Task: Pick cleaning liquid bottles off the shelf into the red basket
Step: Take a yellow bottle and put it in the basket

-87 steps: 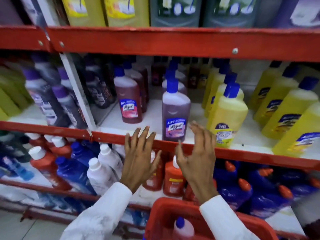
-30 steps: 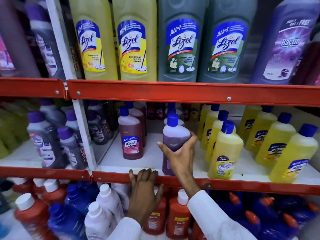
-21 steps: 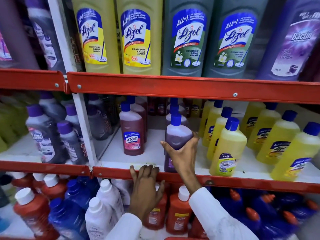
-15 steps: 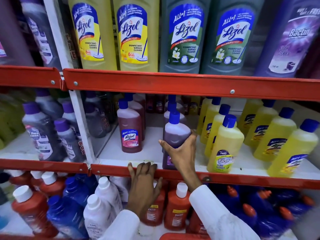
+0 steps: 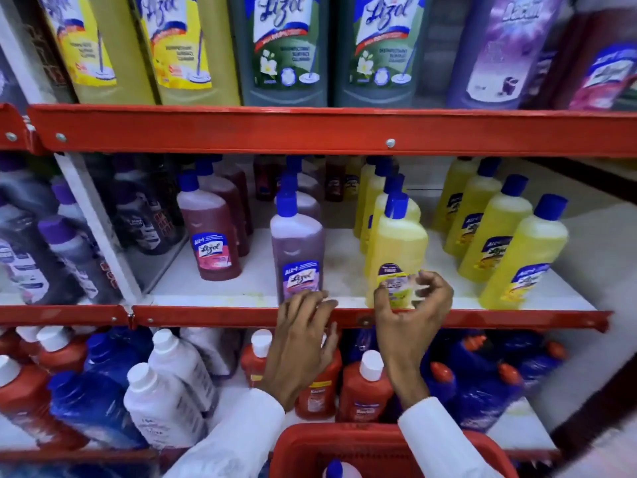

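My left hand (image 5: 303, 343): fingers spread wide, tips resting on the red front lip of the middle shelf (image 5: 241, 317), just below the purple bottle; it holds nothing.
My right hand (image 5: 412, 312): fingers loosely curled and narrowly parted in front of the label of the nearest yellow bottle; the fingertips are blurred, so I cannot tell whether they touch it, but nothing is gripped.
Purple Lizol bottle with a blue cap (image 5: 298, 250): upright at the front edge of the middle shelf, about the middle of its width, free of both my hands.
Yellow plastic floor-cleaner bottle with a blue cap (image 5: 396, 250): upright at the front edge, just to the right of the purple one, with more yellow bottles in rows behind it and towards the right end.
Dark red Lizol bottle with a blue cap (image 5: 210, 236): upright, left of the purple bottle and set a little further back from the edge.
Red plastic basket (image 5: 379, 450): at the bottom edge of view, between my white sleeves, with a blue-capped bottle (image 5: 339, 470) showing inside.
Top shelf: tall yellow, grey and purple cleaner bottles standing along its front edge.
Bottom shelf: orange-red bottles with white caps (image 5: 365, 388), white bottles and blue ones crowded together.
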